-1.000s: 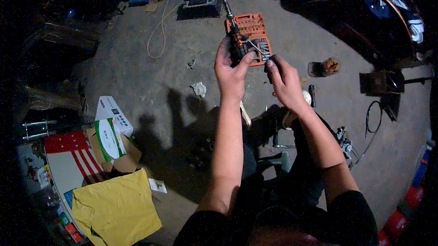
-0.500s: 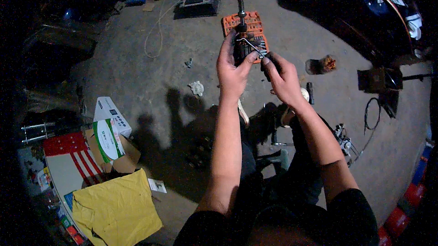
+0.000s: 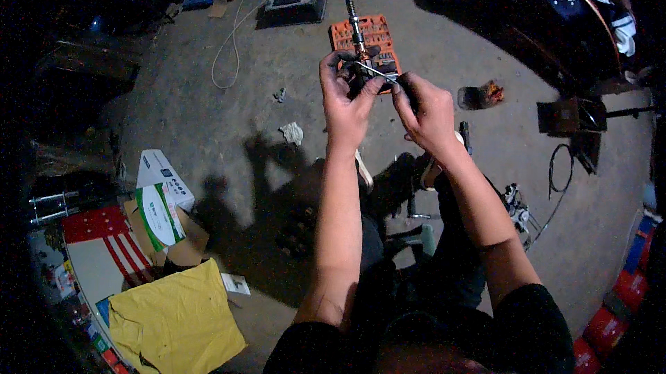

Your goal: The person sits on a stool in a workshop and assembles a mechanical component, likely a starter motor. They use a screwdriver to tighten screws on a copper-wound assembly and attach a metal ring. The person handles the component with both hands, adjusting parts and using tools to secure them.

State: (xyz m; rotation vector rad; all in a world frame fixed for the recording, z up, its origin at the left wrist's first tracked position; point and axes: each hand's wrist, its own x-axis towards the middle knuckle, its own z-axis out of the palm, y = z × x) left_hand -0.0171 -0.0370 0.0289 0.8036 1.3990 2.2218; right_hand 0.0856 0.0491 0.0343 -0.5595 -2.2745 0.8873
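Left hand (image 3: 347,93): raised in front of the body; the fingers are wrapped around a dark metal part (image 3: 359,44), which is held upright with its threaded top end protruding above the fist.
Right hand (image 3: 424,107): raised just beside the left hand; the fingertips are pinched on a thin metal rod (image 3: 378,72).
Thin metal rod: held roughly level, its far end laid against the dark metal part at the left hand's fingers.
Dark metal part: located above the orange tool case (image 3: 368,34), which lies open on the concrete floor (image 3: 208,117).
Behind the case: a dark rectangular box (image 3: 295,1) and a loose white cord (image 3: 232,41) are seen.
Lower left of floor: a cardboard box (image 3: 163,218) and a yellow cloth (image 3: 173,315) are seen.
Right of hands: a small dark can (image 3: 479,95) stands on the floor.
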